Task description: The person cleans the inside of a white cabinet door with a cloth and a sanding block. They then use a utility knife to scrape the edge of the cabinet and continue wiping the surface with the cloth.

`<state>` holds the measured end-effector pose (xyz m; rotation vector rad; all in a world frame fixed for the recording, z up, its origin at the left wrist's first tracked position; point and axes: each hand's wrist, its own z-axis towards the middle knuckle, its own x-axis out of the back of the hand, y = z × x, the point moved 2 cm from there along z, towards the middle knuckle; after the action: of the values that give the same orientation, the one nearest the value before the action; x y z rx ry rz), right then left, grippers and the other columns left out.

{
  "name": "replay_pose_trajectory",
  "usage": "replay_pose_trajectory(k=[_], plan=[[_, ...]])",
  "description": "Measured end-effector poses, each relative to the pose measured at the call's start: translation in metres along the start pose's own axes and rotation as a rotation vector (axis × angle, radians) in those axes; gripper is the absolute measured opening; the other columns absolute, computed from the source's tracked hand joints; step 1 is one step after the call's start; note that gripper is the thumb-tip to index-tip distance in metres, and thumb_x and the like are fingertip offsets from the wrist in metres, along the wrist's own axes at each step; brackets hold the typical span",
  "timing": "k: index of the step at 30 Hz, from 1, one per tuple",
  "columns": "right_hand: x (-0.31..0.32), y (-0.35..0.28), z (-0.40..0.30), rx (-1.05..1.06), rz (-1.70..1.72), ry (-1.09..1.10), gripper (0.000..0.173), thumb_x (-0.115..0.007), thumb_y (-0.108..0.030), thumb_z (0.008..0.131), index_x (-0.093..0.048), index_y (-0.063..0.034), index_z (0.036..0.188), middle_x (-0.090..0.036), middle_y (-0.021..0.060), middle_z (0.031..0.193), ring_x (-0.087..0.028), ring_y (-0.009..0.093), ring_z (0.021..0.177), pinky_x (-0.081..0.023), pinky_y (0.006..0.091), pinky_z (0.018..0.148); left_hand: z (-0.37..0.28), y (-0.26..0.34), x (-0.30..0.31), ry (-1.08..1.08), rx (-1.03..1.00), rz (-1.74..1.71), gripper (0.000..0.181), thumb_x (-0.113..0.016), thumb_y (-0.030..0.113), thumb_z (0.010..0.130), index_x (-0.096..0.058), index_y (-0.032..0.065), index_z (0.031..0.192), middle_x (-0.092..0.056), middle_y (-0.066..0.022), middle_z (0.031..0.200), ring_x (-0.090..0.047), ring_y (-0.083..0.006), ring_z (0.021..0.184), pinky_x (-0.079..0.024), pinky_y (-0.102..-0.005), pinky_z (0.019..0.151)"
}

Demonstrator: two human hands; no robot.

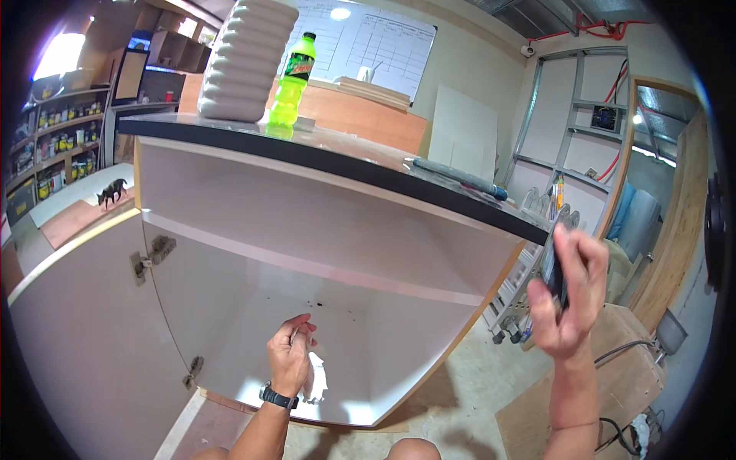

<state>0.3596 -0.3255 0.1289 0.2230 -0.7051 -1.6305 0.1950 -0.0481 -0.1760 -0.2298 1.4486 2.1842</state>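
My left hand (292, 349), with a black watch at its wrist, is inside the lower compartment of a white cabinet (230, 310). Its fingers are closed on a crumpled white cloth or paper (315, 382) that hangs below the palm. Beside the cabinet's right front corner is my right hand (575, 299), slightly blurred. Between its thumb and fingers it grips a dark, flat object (555, 276), whose kind I cannot tell. Black edging (333, 164) runs along the cabinet top. A few dark specks (319, 304) mark the white surface inside.
The hinged door (86, 333) stands open at left. On top are a ribbed container (244, 63), a green Mountain Dew bottle (292, 83) and a long tubular tool (460, 177). A folding aluminium ladder (514, 305) and plywood box (624, 345) flank the right. A cat (112, 192) walks at left.
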Motion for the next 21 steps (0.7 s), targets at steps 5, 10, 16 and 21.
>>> replay_pose_trajectory(k=[5,10,16,21], plan=[[-0.031,0.045,0.066,-0.215,0.217,0.068,0.049,-0.072,-0.013,0.098,-0.066,-0.0001,0.145,-0.068,0.0166,0.117,-0.067,0.027,0.1,-0.053,0.0344,0.091,0.0,0.015,-0.001,0.041,-0.009,0.067,0.025,-0.058,0.005,0.106,-0.073,-0.0035,0.125,-0.073,-0.0052,0.094,-0.061,-0.0075,0.077,-0.052,-0.0249,0.067],[-0.092,0.072,0.114,-0.307,0.384,-0.254,0.054,-0.073,-0.034,0.101,-0.067,-0.0024,0.144,-0.073,0.0154,0.124,-0.068,0.023,0.105,-0.054,0.0343,0.092,-0.005,0.025,0.0,0.08,-0.034,0.12,0.024,-0.059,0.005,0.105,-0.073,-0.0038,0.123,-0.072,-0.0045,0.092,-0.06,-0.0075,0.075,-0.052,-0.0251,0.065],[-0.132,0.118,0.125,-0.535,0.345,-0.58,0.067,-0.069,-0.053,0.1,-0.069,0.0003,0.142,-0.073,0.0233,0.132,-0.067,0.037,0.129,-0.052,0.0447,0.109,-0.009,0.033,0.002,0.09,-0.04,0.11,0.024,-0.059,0.006,0.104,-0.074,-0.0032,0.121,-0.072,-0.0042,0.091,-0.062,-0.0082,0.076,-0.053,-0.0251,0.065],[-0.115,0.147,0.079,-0.57,0.329,-0.938,0.061,-0.072,-0.051,0.1,-0.073,-0.003,0.138,-0.077,0.0215,0.125,-0.071,0.034,0.121,-0.053,0.0429,0.105,-0.003,0.015,0.007,0.106,-0.07,0.089,0.025,-0.059,0.005,0.104,-0.074,-0.0026,0.122,-0.072,-0.0049,0.095,-0.064,-0.0086,0.08,-0.053,-0.0254,0.066]])
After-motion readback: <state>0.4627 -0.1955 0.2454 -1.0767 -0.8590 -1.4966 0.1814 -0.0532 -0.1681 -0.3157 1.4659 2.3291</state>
